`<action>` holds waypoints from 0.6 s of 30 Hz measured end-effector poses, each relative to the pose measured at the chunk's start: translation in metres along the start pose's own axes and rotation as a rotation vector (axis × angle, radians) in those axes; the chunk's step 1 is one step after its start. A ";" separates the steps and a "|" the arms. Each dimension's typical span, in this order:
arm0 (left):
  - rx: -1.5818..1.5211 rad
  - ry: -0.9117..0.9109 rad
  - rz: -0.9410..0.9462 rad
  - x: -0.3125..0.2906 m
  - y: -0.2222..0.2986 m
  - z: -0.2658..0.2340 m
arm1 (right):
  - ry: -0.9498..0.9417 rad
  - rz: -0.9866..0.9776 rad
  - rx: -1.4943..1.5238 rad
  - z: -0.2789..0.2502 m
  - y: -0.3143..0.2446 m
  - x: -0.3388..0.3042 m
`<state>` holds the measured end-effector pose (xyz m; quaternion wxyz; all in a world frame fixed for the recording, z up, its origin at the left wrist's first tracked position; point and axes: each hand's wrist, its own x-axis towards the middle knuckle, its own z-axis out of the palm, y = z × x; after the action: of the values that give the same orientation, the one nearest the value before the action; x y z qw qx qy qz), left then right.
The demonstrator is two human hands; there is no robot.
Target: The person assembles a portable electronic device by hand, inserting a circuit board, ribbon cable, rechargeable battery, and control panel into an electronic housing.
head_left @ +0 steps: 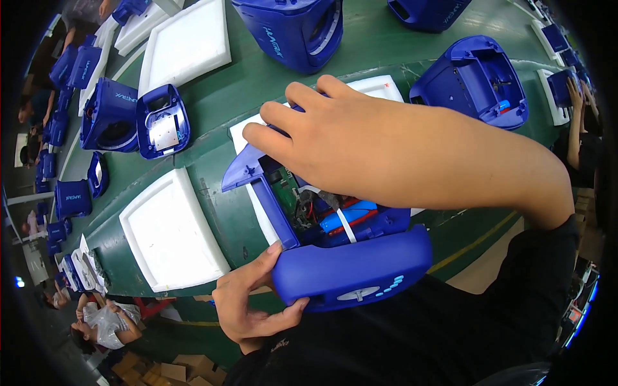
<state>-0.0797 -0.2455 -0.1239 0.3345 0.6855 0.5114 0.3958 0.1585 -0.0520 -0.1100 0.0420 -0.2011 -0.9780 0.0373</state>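
A blue plastic housing (351,270) lies open in front of me, its rounded near end toward my body. Inside it show a green circuit board (283,186), dark wires, a blue cylindrical battery pack (344,217) and a white strap. My left hand (248,299) grips the near left corner, thumb on top and fingers at the underside. Across the far part reaches my right hand (322,135), its fingers bent over the far edge. The fingertips and that part of the housing are hidden by the hand. A white foam tray (380,87) sits beneath the housing.
Another white foam tray (170,228) lies to the left on the green work surface (212,154). Further off stand a blue speaker-like case (293,32), an open blue shell (476,83) and a smaller blue cover (164,122). Other people work along the left and right edges.
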 end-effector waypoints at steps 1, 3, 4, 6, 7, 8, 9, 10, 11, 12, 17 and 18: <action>-0.007 -0.002 -0.008 0.000 0.000 0.000 | 0.000 0.001 -0.004 -0.001 0.002 0.001; 0.005 -0.015 -0.002 0.002 0.000 -0.003 | -0.071 -0.032 -0.018 -0.003 0.005 0.002; 0.020 -0.029 -0.002 0.003 0.002 -0.004 | -0.070 -0.034 -0.018 -0.004 0.006 0.003; 0.017 -0.019 0.005 0.003 0.004 -0.003 | -0.081 -0.043 0.011 -0.004 0.007 0.006; 0.012 -0.008 0.016 0.004 0.003 -0.003 | -0.083 -0.048 0.008 -0.005 0.006 0.007; 0.011 -0.003 0.015 0.004 0.002 -0.003 | -0.102 -0.048 -0.009 -0.007 0.004 0.007; 0.004 0.001 0.019 0.004 0.001 -0.004 | -0.122 -0.048 -0.025 -0.008 0.003 0.007; -0.003 0.002 0.023 0.004 0.000 -0.004 | -0.124 -0.050 -0.026 -0.010 0.003 0.007; -0.006 0.004 0.021 0.004 -0.001 -0.005 | -0.134 -0.056 0.000 -0.013 0.003 0.007; 0.003 -0.010 0.018 0.005 -0.001 -0.006 | -0.144 -0.062 0.026 -0.015 0.004 0.007; 0.009 -0.080 0.033 0.007 -0.010 -0.017 | -0.167 -0.060 0.052 -0.016 0.006 0.008; 0.000 -0.100 0.045 0.007 -0.013 -0.019 | -0.173 -0.056 0.060 -0.016 0.006 0.007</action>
<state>-0.1015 -0.2347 -0.1253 0.3506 0.7156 0.4787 0.3686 0.1555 -0.0428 -0.0944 -0.0356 -0.1685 -0.9816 0.0824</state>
